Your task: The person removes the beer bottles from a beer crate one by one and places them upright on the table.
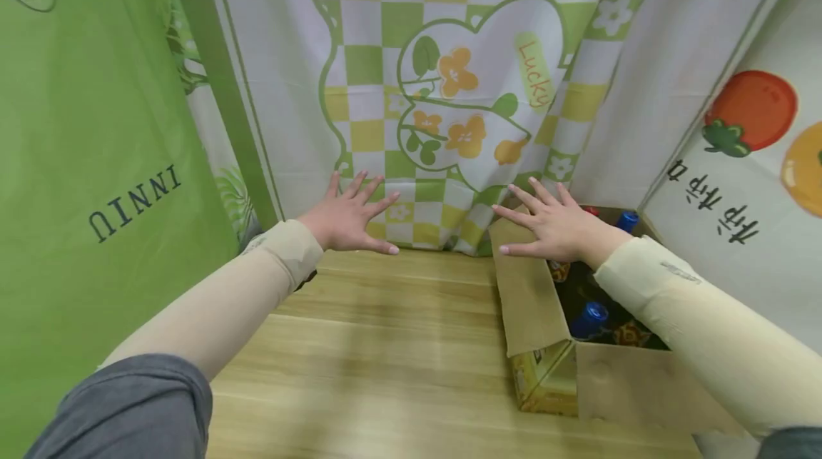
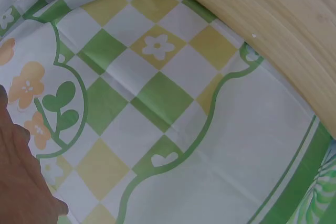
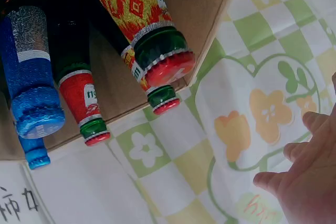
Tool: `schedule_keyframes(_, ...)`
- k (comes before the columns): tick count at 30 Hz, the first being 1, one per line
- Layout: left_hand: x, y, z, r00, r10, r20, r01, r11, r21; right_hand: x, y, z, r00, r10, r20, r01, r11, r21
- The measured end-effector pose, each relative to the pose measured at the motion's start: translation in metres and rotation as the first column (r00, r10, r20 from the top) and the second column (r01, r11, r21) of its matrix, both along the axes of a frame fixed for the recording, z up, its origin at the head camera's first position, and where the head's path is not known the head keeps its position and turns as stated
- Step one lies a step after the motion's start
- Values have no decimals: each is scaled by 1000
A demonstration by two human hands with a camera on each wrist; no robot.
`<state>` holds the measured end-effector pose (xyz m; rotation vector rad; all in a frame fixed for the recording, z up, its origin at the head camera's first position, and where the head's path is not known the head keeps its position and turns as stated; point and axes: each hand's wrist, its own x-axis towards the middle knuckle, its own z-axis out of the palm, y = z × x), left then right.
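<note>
Two cream sleeves (image 1: 218, 313) extend forward, a dark grey cuff (image 1: 135, 405) around the left arm. Beneath them is a wood-grain table (image 1: 385, 366). On its right side sits the cardboard box (image 1: 529, 295), its near and left flaps folded outward, with the right forearm crossing above it. Bottles stand inside: a blue-topped bottle (image 1: 591, 318) near the front and, in the right wrist view, a red-labelled bottle (image 3: 81, 95) with a red cap. Farther forward, the right hand (image 1: 555, 227) is empty, palm down, fingers spread; it overlaps the box's far left corner in the head view, but its fingers are apart from the box. The left hand (image 1: 347, 220), likewise empty and splayed, is well to the left of the box. Behind both hangs a checkered curtain (image 1: 362, 63), with a green cloth (image 1: 83, 123) at left.
</note>
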<state>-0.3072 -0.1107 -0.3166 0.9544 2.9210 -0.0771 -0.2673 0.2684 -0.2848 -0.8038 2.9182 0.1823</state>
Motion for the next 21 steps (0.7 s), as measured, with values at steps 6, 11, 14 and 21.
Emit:
schedule_keyframes(6, -1, 7, -2, 1000, -17, 5, 17, 997, 80, 3, 27, 9, 998, -63, 7, 63, 994, -84)
schedule_keyframes(11, -5, 19, 6, 999, -18, 35, 11, 983, 185, 4, 59, 16, 992, -126, 8, 125, 981, -146)
schedule_keyframes(14, -4, 33, 9, 998, -45, 49, 34, 978, 208, 6, 80, 18, 985, -174, 10, 173, 972, -160)
schedule_keyframes(21, 4, 78, 9, 991, -135, 17, 130, 973, 191, 17, 137, 20, 952, -305, -2, 302, 944, -137)
